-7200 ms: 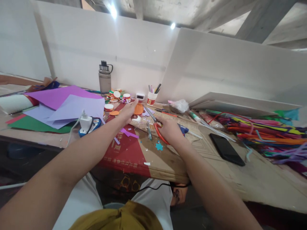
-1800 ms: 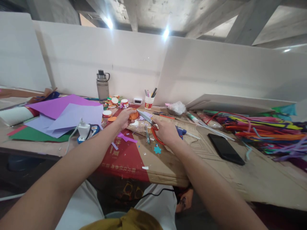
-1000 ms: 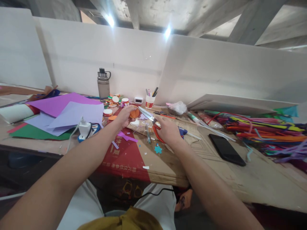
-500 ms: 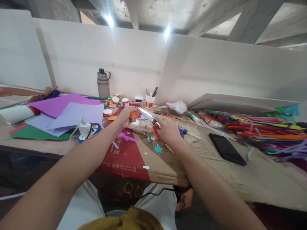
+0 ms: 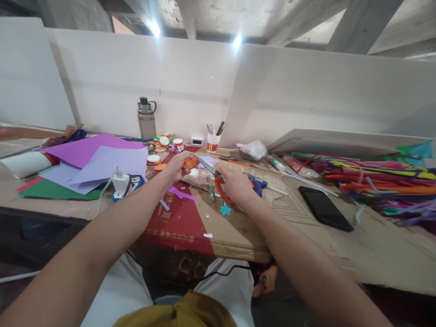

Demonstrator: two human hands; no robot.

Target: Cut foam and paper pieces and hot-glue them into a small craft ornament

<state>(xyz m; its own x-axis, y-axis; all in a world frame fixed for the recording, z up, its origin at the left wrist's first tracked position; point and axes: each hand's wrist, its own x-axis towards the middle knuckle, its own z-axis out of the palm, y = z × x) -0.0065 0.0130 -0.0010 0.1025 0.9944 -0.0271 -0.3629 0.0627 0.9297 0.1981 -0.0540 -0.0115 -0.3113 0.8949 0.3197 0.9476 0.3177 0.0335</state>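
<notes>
Between the fingers of my left hand [image 5: 177, 168] is a round orange paper piece [image 5: 190, 161]. My right hand [image 5: 233, 182] is wrapped round the orange handles of a pair of scissors [image 5: 208, 166], whose blades point left toward the orange piece. The tips end close to its right edge; whether they touch it I cannot tell. Beneath the hands lie a white disc [image 5: 193, 173], purple paper strips [image 5: 182, 194] and a teal paper star [image 5: 225, 209]. A blue glue gun [image 5: 259, 186] rests just beyond my right hand.
Coloured paper sheets [image 5: 102, 165] and a power strip [image 5: 124, 184] lie at left. A bottle [image 5: 146, 120], round paper pieces [image 5: 164, 141] and a pen cup [image 5: 213, 141] stand at the back. At right are a phone [image 5: 325, 209] and pipe cleaners [image 5: 381, 181].
The scissors' blades look closer together than before, and the view has shifted slightly. Both hands stay in nearly the same place, still holding the orange paper and the scissors.
</notes>
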